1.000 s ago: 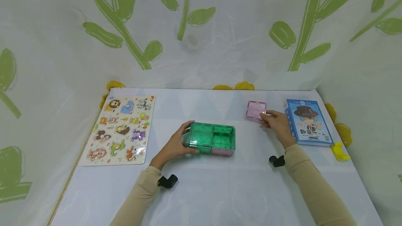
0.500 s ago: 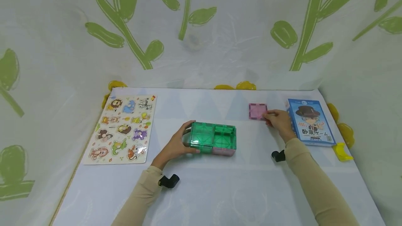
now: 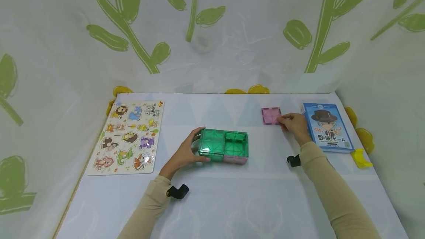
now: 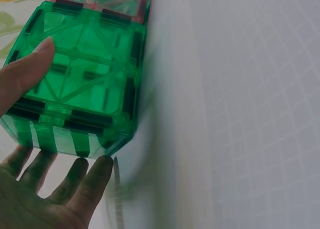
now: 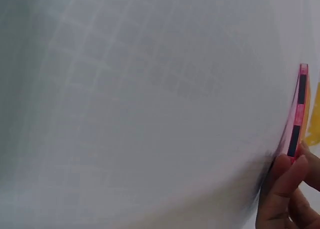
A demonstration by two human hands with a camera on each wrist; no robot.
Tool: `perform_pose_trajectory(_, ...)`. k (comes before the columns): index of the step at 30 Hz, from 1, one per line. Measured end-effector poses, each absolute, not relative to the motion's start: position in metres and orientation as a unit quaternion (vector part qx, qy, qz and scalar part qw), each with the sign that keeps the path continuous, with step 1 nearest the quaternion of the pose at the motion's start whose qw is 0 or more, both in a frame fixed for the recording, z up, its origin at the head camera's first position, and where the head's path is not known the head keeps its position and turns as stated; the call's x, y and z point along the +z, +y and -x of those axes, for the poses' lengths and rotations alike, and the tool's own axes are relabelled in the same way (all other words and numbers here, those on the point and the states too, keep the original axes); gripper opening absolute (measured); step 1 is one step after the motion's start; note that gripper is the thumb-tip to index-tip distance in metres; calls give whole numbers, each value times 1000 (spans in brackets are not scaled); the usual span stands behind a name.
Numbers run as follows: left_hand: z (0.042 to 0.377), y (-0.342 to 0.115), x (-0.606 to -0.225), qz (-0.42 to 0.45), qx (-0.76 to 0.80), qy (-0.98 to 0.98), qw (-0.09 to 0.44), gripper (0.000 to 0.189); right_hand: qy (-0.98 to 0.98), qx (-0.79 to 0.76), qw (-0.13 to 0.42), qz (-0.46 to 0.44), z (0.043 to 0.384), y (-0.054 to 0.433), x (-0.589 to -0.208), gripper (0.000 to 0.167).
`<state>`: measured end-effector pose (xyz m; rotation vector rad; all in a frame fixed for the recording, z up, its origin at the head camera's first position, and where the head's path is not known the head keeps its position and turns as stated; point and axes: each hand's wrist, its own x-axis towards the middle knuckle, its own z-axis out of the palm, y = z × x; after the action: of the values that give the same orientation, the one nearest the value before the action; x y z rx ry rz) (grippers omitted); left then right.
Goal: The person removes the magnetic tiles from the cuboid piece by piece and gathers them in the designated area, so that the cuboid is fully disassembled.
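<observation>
A pink square magnetic tile (image 3: 270, 115) is pinched at its near right corner by my right hand (image 3: 294, 126). In the right wrist view, the tile (image 5: 299, 111) is seen edge-on, with dark magnets along its rim. My left hand (image 3: 182, 156) holds the left end of a block built of green and pink magnetic tiles (image 3: 212, 145). Its thumb lies along the near side and its fingers reach to the far side. The block's right half has an opening on top. In the left wrist view, the thumb presses a green face of the block (image 4: 80, 59).
An animal puzzle board (image 3: 127, 137) lies at the table's left. Close to the right hand is a blue card game box (image 3: 327, 126), with a yellow piece (image 3: 361, 158) at its lower right corner. A flower-printed curtain (image 3: 245, 58) rises behind the table.
The pink tile has turned slightly in my right hand, and its colour looks darker from the head view. My left hand and the block stay where they were.
</observation>
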<state>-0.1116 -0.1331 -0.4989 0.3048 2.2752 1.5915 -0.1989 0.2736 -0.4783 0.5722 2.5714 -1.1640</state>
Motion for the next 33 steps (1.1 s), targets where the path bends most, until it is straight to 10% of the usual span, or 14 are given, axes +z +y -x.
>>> perform_pose_trajectory(12, 115, -130, -498, -122, 563, 798, 179, 112, 917, -339, 119, -172, 198, 274, -479, 42)
perform_pose_trajectory(20, 115, -132, -500, -128, 557, 803, 171, 112, 943, -321, -2, -89, 191, 260, -475, 39)
perform_pose_trajectory(33, 112, -137, -497, -124, 553, 808, 162, 111, 909, -407, 84, -25, 172, 226, -448, 45)
